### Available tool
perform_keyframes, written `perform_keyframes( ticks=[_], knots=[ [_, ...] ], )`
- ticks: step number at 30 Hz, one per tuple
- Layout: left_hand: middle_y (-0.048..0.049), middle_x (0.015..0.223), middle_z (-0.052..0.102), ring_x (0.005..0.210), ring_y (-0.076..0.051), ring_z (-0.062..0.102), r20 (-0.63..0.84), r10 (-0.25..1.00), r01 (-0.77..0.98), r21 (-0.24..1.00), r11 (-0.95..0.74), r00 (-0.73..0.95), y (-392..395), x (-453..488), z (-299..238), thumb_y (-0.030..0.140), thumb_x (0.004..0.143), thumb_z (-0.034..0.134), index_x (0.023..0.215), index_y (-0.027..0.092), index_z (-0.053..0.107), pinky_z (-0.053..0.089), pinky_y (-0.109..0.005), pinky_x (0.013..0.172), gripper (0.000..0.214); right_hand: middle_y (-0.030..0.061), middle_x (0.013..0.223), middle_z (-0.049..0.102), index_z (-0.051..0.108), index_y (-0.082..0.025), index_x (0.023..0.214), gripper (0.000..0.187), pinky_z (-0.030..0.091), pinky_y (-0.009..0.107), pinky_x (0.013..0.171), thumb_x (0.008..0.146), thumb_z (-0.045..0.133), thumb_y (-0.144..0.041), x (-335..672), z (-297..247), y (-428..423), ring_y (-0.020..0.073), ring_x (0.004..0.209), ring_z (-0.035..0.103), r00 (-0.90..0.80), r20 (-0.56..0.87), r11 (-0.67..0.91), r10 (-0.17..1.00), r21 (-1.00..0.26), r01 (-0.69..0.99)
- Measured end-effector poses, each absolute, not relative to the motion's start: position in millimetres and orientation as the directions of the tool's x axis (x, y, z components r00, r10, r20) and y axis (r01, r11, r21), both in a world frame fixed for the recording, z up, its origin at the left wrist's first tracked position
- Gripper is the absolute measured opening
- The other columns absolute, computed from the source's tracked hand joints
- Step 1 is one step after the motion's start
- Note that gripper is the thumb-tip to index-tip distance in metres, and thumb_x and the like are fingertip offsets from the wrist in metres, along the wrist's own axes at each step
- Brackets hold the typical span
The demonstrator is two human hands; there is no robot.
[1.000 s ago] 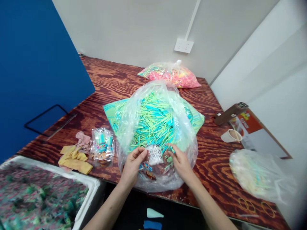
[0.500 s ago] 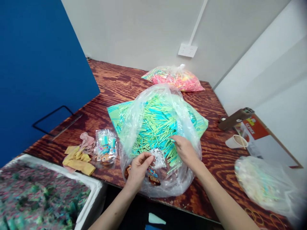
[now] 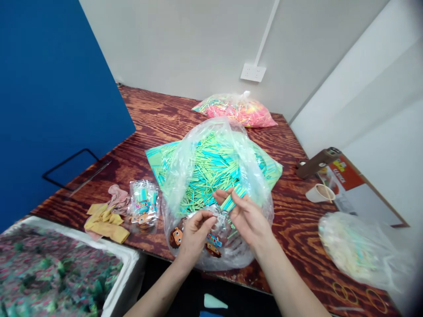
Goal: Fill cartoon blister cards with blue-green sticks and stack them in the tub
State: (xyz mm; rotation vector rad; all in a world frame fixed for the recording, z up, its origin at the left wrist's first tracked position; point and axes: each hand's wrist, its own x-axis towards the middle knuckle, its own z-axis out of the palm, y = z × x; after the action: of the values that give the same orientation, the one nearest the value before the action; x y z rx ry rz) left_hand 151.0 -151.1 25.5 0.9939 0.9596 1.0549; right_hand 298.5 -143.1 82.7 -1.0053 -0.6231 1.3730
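A large open clear plastic bag (image 3: 176,185) lies in front of me, full of thin green and blue candy-like sticks (image 3: 209,169). My right hand (image 3: 249,220) pinches a small bundle of these sticks (image 3: 233,199) over the near side of the bag. Close beside it, my left hand (image 3: 194,235) grips the upper edge of a small clear printed packet (image 3: 219,221). Printed cartoon faces (image 3: 213,250) show below that hand. Filled packets (image 3: 144,204) with sticks inside rest on the table to the left.
A tied bag of pink and green sticks (image 3: 243,112) lies at the back. Crumpled yellow gloves (image 3: 107,224) are at left, near a white foam box (image 3: 130,259). At right are a paper cup (image 3: 315,193), a brown bottle (image 3: 315,164), another plastic bag (image 3: 360,251) and rubber bands (image 3: 343,293).
My right hand has come up out of the stick pile with a bundle and moved toward the packet. My left hand stays on the packet.
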Motion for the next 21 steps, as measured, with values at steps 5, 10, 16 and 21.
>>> perform_keyframes(
  ticks=[5, 10, 16, 21],
  knots=[
    [0.0001, 0.075, 0.064, 0.07, -0.013, 0.055, -0.107, 0.976, -0.229, 0.962, 0.15, 0.188, -151, 150, 28, 0.03, 0.077, 0.073, 0.08, 0.018, 0.071, 0.043, -0.023, 0.066, 0.013, 0.011, 0.107, 0.075, 0.064, -0.02, 0.085, 0.024, 0.039, 0.054, 0.109, 0.083, 0.069, -0.043, 293, 81, -161, 0.0309, 0.117, 0.062, 0.092, -0.204, -0.161, 0.975, -0.923, -0.351],
    [-0.001, 0.083, 0.069, 0.077, -0.015, 0.06, -0.092, 0.973, -0.286, 0.946, 0.151, 0.21, -150, 152, 32, 0.029, 0.076, 0.073, 0.085, 0.019, 0.072, 0.045, -0.023, 0.071, 0.013, 0.009, 0.125, 0.067, 0.057, -0.026, 0.121, 0.036, 0.049, 0.046, 0.099, 0.09, 0.06, -0.043, 293, 87, -172, 0.0265, 0.116, 0.063, 0.085, -0.145, -0.122, 0.986, -0.966, -0.227],
    [-0.0019, 0.087, 0.071, 0.085, -0.017, 0.063, -0.075, 0.97, -0.341, 0.928, 0.153, 0.232, -146, 153, 37, 0.029, 0.077, 0.074, 0.088, 0.02, 0.072, 0.048, -0.025, 0.079, 0.014, 0.0076, 0.119, 0.068, 0.066, -0.024, 0.1, 0.023, 0.045, 0.041, 0.101, 0.096, 0.05, -0.04, 291, 90, -178, 0.0248, 0.114, 0.061, 0.132, 0.049, 0.021, 0.99, -0.979, 0.205],
    [-0.0013, 0.087, 0.07, 0.085, -0.016, 0.063, -0.068, 0.969, -0.362, 0.919, 0.153, 0.236, -146, 152, 39, 0.028, 0.076, 0.075, 0.087, 0.02, 0.071, 0.048, -0.025, 0.08, 0.014, 0.0056, 0.119, 0.066, 0.064, -0.026, 0.111, 0.021, 0.046, 0.036, 0.098, 0.096, 0.052, -0.034, 292, 91, -183, 0.0233, 0.114, 0.06, 0.159, 0.126, 0.062, 0.979, -0.933, 0.354]
  ],
)
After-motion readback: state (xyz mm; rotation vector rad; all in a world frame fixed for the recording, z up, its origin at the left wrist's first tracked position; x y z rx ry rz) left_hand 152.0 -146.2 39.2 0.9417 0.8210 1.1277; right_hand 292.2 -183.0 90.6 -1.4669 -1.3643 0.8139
